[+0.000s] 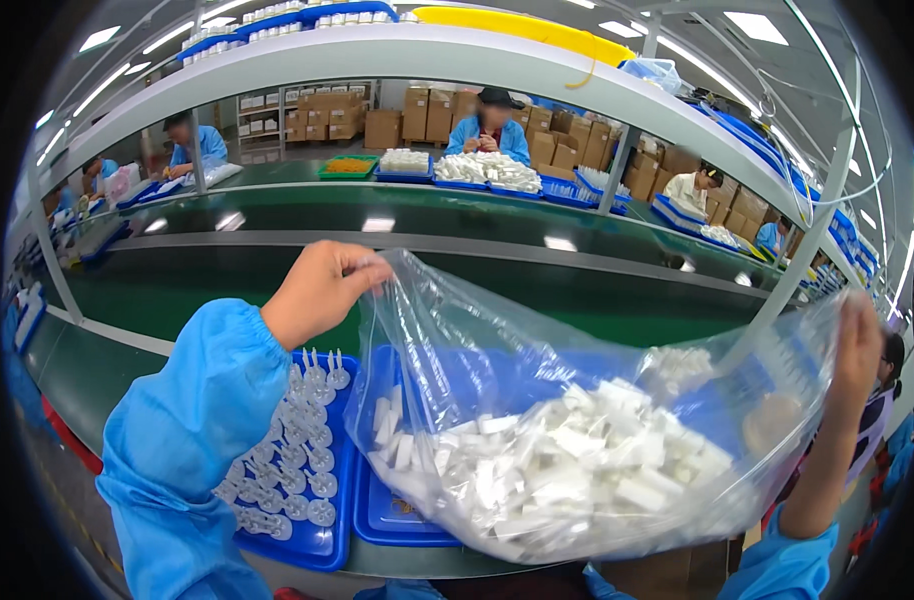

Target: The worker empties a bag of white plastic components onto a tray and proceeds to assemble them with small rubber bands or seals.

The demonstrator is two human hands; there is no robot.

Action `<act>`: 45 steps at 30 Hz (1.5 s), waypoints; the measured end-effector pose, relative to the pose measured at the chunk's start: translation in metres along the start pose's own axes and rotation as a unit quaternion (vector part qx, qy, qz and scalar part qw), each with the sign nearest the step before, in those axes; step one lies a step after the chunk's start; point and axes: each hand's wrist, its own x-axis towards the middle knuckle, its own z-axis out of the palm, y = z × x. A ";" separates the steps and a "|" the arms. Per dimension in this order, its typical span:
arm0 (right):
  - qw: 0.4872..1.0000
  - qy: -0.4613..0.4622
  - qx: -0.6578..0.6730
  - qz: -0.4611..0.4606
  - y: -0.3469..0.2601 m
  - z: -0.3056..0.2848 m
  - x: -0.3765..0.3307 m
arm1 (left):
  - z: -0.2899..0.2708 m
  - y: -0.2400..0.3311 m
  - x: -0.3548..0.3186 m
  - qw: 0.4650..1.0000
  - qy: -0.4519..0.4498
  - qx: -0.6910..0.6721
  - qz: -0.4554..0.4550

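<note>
A large clear plastic bag [457, 330] hangs stretched between my two hands. My left hand [327, 285] pinches its upper left corner, above the bench. At the right, my right hand [857, 345] grips the bag's other upper corner, its fingers closed. Many small white plastic parts [587, 460] lie heaped at the bottom of the bag, seen through the film. Under and behind the bag is a blue tray [407, 525], mostly covered by it. Whether the white parts at its left edge are inside the bag or in the tray, I cannot tell.
Left of the bag, a blue tray [327, 550] holds rows of clear round pieces with upright stems [292, 455]. A green conveyor belt [247, 285] runs beyond the bench. Across it, a person in blue [487, 130] sits behind trays of white parts [487, 172]. A metal post [812, 240] rises at the right.
</note>
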 end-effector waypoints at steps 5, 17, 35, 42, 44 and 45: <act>0.989 0.038 -0.080 -0.120 -0.002 0.012 0.090 | 0.002 -0.003 0.002 0.995 0.081 -0.053 0.004; 0.956 -0.080 -0.123 -0.256 -0.034 0.070 0.158 | 0.029 -0.006 -0.019 0.993 0.000 0.114 0.043; 0.945 -0.029 -0.224 -0.237 0.018 0.046 0.235 | 0.056 0.004 0.015 0.998 0.052 0.011 0.028; 0.930 -0.002 -0.276 -0.242 0.030 0.039 0.249 | 0.074 0.014 0.024 0.995 0.006 -0.017 0.099; 0.908 -0.067 -0.334 -0.243 0.038 0.033 0.258 | 0.081 0.020 0.019 0.990 -0.128 -0.014 0.056; 0.910 -0.042 -0.352 -0.217 0.040 0.033 0.259 | 0.082 0.022 0.017 0.984 -0.160 -0.017 0.079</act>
